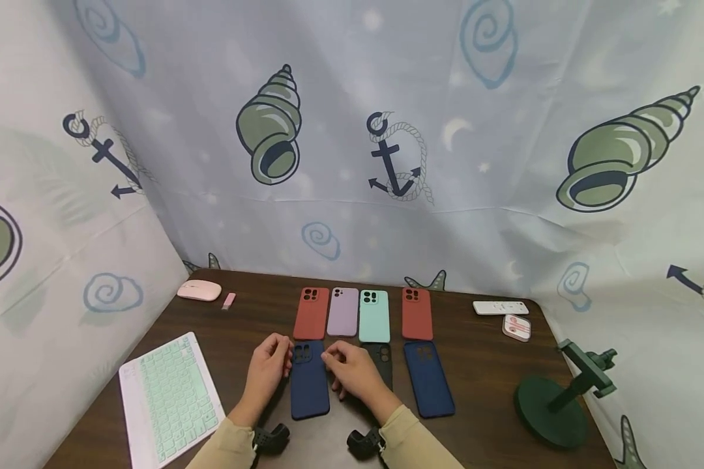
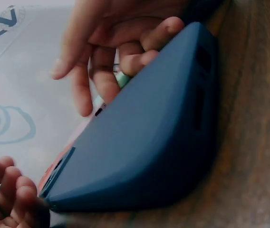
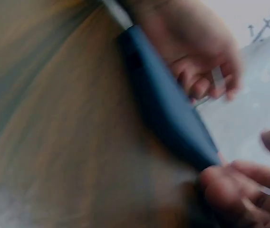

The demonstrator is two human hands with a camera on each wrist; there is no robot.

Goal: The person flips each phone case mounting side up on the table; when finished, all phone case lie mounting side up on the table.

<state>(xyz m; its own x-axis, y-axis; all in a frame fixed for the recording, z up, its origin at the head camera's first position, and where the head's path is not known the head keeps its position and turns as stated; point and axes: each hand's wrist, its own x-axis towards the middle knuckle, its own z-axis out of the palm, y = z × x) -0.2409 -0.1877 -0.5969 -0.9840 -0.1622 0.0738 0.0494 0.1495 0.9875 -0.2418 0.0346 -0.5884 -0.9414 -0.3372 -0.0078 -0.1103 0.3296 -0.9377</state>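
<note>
A dark blue phone case [image 1: 309,385] lies back side up on the table between the two hands, its camera cutouts at the far end. My left hand [image 1: 270,361] is at its upper left edge, fingers loosely curled. On the other side, my right hand [image 1: 354,372] has its fingers loosely bent near the upper right corner. The left wrist view shows the case [image 2: 139,114] large, with the thumb of the right hand [image 2: 120,42] apart from it. Blurred right fingertips [image 3: 225,187] overlap the case's end in the right wrist view; contact is unclear.
Behind stand in a row a red case [image 1: 312,314], a purple case [image 1: 343,312], a mint case [image 1: 375,317] and another red case [image 1: 417,315]. A black case [image 1: 385,368] is partly under the right forearm. Another blue case [image 1: 429,381], a keyboard [image 1: 173,397] and a green stand [image 1: 551,410] flank the hands.
</note>
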